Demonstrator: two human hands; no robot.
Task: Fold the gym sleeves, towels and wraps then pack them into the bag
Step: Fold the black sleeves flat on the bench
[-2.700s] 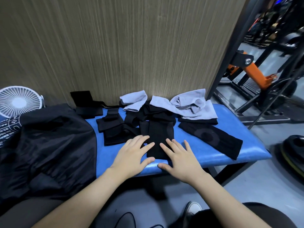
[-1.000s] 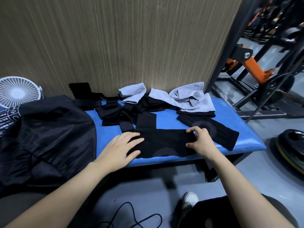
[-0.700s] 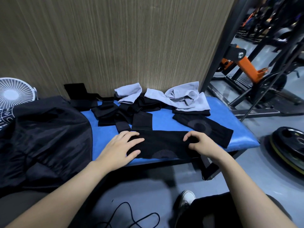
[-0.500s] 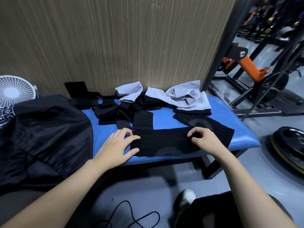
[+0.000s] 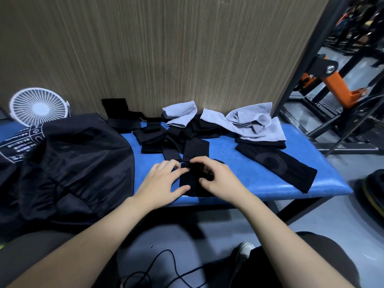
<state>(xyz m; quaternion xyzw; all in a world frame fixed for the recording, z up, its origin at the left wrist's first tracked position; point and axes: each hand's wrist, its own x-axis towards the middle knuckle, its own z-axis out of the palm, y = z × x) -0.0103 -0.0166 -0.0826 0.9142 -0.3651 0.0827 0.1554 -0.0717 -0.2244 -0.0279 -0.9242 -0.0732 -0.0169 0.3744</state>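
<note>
**Black sleeve doubled over at the bench's front edge**

Head view: a black knit sleeve [image 5: 192, 183], soft and matte, lies folded into a short upright rectangle near the front edge of the blue padded bench [image 5: 259, 179], whose vinyl skin shows a slight sheen. The left hand [image 5: 162, 182] lies flat with straight fingers pressing on the sleeve's left edge. The right hand [image 5: 218, 177] has its fingers curled, pinching the top layer of the fabric.

To the right on the bench a second black sleeve [image 5: 276, 165] lies flat and slanted, a faint ring woven into its middle. Behind it, crumpled grey towels [image 5: 251, 123] rest against the ribbed brown wall panel [image 5: 166, 48], with a tangle of black wraps [image 5: 158, 138] beside them. A black bag [image 5: 68, 163] of thin crinkled cloth slumps over the bench's left end, and a white round fan [image 5: 38, 107] with a slatted grille stands behind it.
</note>
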